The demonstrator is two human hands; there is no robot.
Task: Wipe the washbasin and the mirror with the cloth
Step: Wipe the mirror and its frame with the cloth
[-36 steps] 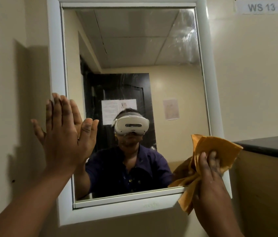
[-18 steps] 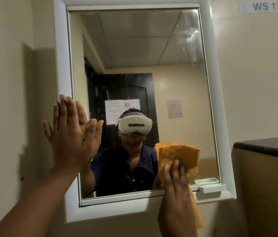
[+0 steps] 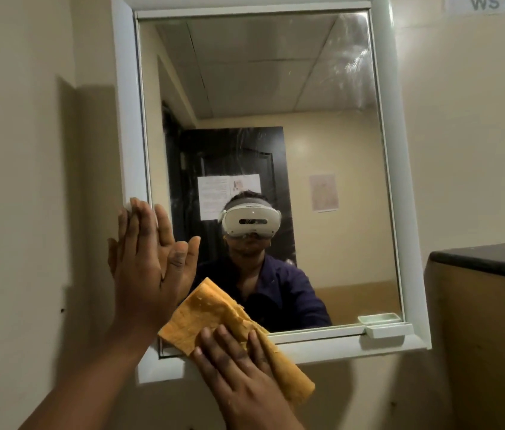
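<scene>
A: Where is the folded orange cleaning cloth (image 3: 214, 318) now?

B: Low on the glass of the white-framed wall mirror (image 3: 260, 88), at its bottom left corner, draped over the lower frame rail. A second ago it was bunched at the bottom right corner; half a second ago it was mid-glass. So it has swept leftward along the bottom edge.

A: And the right hand (image 3: 238, 364)?

B: Laid flat on the cloth, fingers spread and pressing it to the glass and the rail, more a push than a pinch (nothing else is in it).

A: The left hand (image 3: 148, 268)?

B: Open, palm flat against the mirror's left frame and glass edge, holding nothing. It sits slightly lower than before, and the cloth's upper corner is just beside its thumb.

A: What does that mean for the job?

B: My guess is that the bottom strip has had one pass. The upper right glass shows streaks, so I'd say the mirror isn't finished. The small white soap tray (image 3: 388, 328) on the lower right rail is now uncovered. The washbasin is out of view, so I can't tell its state.
</scene>
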